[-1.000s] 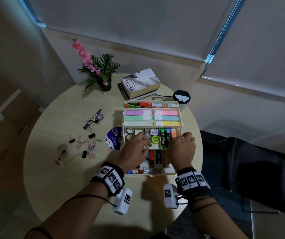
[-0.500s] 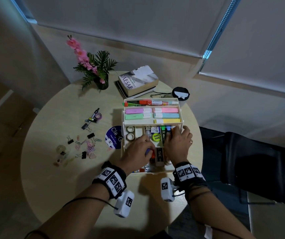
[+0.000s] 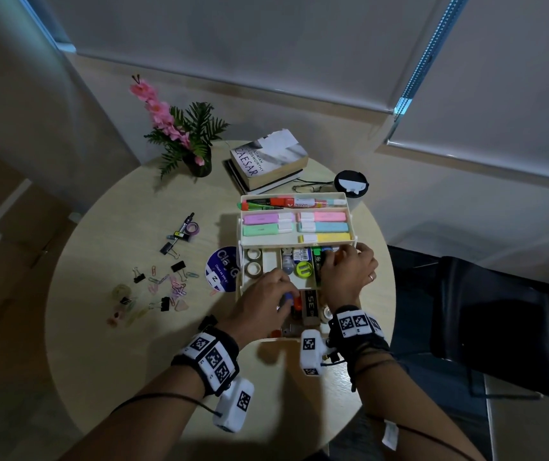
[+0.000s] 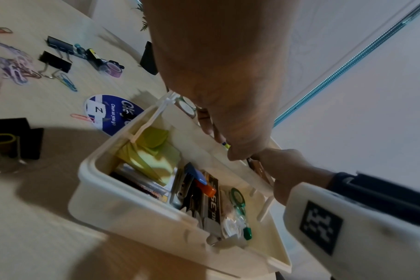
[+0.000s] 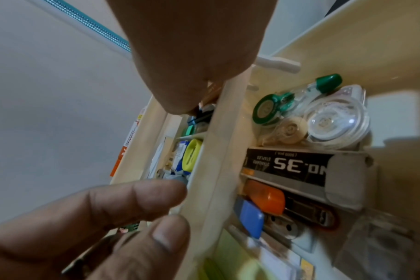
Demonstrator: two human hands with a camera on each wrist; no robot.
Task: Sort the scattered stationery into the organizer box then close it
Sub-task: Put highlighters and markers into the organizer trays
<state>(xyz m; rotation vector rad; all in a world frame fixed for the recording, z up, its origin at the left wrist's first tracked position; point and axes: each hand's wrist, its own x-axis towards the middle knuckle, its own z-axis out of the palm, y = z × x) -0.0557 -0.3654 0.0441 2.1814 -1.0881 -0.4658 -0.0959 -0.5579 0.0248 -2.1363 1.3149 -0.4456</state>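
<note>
The cream organizer box (image 3: 286, 339) stands open on the round table, with tiered trays of markers and highlighters (image 3: 294, 226). My left hand (image 3: 266, 294) curls its fingers against the front wall of the middle tray (image 5: 204, 170). My right hand (image 3: 349, 271) grips that tray's right end, its fingers curled in over the markers there. The bottom compartment (image 4: 132, 208) holds a staples box (image 5: 288, 164), correction tapes and sticky notes. Binder clips and paper clips (image 3: 166, 284) lie scattered at the left, with a pen and a small tape roll (image 3: 185, 227) beyond them.
A round blue sticker (image 3: 221, 269) lies by the box's left side. Stacked books (image 3: 266, 161), a potted plant (image 3: 190, 141), glasses (image 3: 313, 187) and a black lid (image 3: 351, 183) are at the table's far edge. A dark chair (image 3: 499, 327) stands on the right.
Both hands stayed on the middle tray. The right fingers shifted left over the markers and now cover the orange one. The left hand drew back slightly toward me.
</note>
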